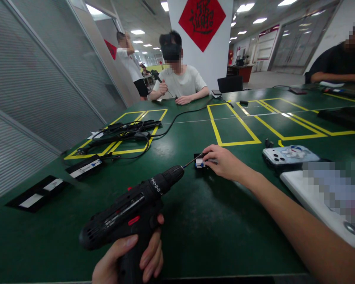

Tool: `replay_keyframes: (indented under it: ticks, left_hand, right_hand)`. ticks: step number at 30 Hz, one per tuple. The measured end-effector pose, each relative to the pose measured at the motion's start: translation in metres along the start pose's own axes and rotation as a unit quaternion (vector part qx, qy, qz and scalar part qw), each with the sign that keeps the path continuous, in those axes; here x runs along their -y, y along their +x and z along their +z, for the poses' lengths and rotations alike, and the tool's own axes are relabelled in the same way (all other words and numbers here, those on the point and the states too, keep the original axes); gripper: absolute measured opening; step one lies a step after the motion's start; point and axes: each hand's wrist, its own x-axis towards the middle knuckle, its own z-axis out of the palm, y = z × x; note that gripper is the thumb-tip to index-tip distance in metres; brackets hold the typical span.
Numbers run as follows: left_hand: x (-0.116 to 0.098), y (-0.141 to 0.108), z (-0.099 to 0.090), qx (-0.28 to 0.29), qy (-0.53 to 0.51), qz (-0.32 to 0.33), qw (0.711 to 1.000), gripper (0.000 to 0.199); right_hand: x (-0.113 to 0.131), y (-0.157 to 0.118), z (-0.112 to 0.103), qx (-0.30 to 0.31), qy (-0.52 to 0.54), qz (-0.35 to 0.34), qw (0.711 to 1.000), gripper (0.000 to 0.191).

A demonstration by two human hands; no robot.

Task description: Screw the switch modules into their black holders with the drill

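Observation:
A black cordless drill [133, 201] with red accents is held by its handle in my left hand [148, 256], the fingers wrapped around it. Its long thin bit [192, 161] points away and to the right. Beyond the chuck, my right hand [225, 162] is closed in a pinch at a small black block [198, 173] with a white and blue face, low over the green table. The bit's tip reaches the fingertips and the block's top edge. Fingers partly cover the block, so I cannot tell whether the tip touches it.
Black cables and tools [130, 132] lie at the left, near black strips with white labels [49, 191]. A phone [290, 155] and a white device [319, 205] lie to the right of my arm. Across the green table [183, 232], a seated person [180, 79] holds another drill.

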Motion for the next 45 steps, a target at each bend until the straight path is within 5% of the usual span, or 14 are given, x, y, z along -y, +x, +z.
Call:
replay_keyframes:
  ticks: [28, 45]
  left_hand:
    - [0.004, 0.001, 0.001, 0.012, 0.029, -0.001, 1.0, 0.037]
    - [0.004, 0.001, 0.003, 0.0, 0.044, -0.008, 0.999, 0.038]
  right_hand:
    - [-0.011, 0.006, 0.002, -0.035, 0.126, 0.061, 0.99, 0.01]
    - [-0.003, 0.004, -0.004, -0.016, 0.051, 0.013, 0.998, 0.014]
